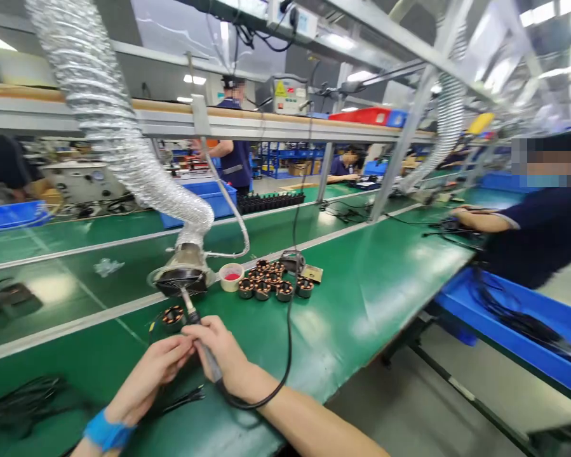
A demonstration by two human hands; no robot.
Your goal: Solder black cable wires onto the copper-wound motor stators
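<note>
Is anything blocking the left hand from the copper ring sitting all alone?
Nothing visible stands between the left hand and the lone copper-wound stator, just green tabletop. The soldering iron slants past on the right.

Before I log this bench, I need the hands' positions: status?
Right hand gripping soldering iron. Left hand by right's fingers, grip unclear. Copper-wound ring beside the iron's shaft. Duct hood close to tip.

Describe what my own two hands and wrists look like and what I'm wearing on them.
Your left hand has no glove, and a bright blue band wraps its wrist. Your right hand is gloveless too, with no band or watch visible at the wrist. No sleeve shows on either forearm, and no rings can be made out on the fingers.
</note>
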